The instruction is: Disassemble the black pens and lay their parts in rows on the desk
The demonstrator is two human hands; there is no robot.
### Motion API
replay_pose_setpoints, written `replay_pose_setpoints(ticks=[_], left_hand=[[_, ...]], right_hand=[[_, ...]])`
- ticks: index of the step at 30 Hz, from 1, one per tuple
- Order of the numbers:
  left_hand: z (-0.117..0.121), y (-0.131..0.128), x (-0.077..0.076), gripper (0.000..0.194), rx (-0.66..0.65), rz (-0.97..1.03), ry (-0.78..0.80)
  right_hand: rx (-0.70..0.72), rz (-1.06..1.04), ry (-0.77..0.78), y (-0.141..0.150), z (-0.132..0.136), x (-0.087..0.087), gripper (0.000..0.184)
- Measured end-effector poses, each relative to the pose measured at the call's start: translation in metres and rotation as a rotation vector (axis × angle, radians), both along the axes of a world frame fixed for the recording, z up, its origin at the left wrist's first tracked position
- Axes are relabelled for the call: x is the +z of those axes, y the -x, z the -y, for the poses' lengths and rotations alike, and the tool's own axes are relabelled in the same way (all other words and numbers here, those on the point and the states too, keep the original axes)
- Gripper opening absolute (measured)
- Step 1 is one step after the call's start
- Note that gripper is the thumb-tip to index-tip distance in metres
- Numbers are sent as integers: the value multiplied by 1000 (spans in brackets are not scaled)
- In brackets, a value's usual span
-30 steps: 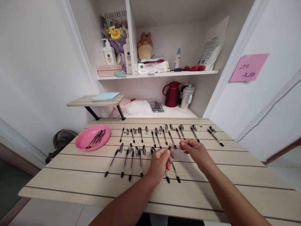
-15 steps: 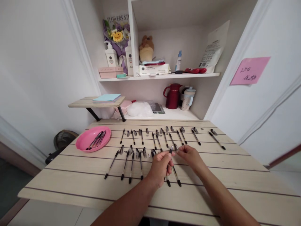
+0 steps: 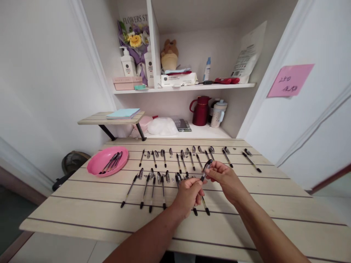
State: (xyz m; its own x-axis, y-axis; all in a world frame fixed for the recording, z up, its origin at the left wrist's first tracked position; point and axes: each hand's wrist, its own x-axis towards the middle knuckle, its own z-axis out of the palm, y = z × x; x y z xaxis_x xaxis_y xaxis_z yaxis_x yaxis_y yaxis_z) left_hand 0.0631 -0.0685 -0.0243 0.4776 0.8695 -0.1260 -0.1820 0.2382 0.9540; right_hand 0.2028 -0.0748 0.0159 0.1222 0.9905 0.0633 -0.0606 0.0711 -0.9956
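My left hand (image 3: 189,195) is closed around the barrel of a black pen (image 3: 203,177), its front end pointing up and away. At that end my right hand (image 3: 224,179) pinches a clear pen cap with a dark top (image 3: 208,164); the cap sits over the pen's tip, though how far on cannot be seen. Uncapped pens (image 3: 153,193) and loose caps (image 3: 167,176) lie in two rows on the wooden table (image 3: 90,215) around my hands. Part of the front row is hidden behind my left hand.
A pink dish (image 3: 91,168) with several capped pens stands at the table's left. Behind it is a small raised shelf (image 3: 93,118) bearing blue paper (image 3: 123,112). A red jug (image 3: 201,112) and a pale cup (image 3: 218,115) stand in the cabinet at the back.
My right hand has lifted a cap from beside the pen and brought it onto the pen's tip. My left hand has kept its grip on the pen.
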Motion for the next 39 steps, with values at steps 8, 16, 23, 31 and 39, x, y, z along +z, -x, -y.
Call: replay_pose_setpoints(ticks=[8,16,23,31,39], left_hand=[[2,-1,3,24,-73,164,6],[1,-1,-1,37,-33,-80,-11],[3,0,4,30,5,-108,-55],[3,-1,3,25,65,-176,-73],[1,-1,3,24,8,-177,-97]], right_hand=[[-11,-13,57,1,5,-3,23],[-6,-34,62,0,4,-6,28],[35,-19,74,3,6,-11,30],[37,-41,97,4,7,-19,31],[65,-30,125,1,13,-19,28]])
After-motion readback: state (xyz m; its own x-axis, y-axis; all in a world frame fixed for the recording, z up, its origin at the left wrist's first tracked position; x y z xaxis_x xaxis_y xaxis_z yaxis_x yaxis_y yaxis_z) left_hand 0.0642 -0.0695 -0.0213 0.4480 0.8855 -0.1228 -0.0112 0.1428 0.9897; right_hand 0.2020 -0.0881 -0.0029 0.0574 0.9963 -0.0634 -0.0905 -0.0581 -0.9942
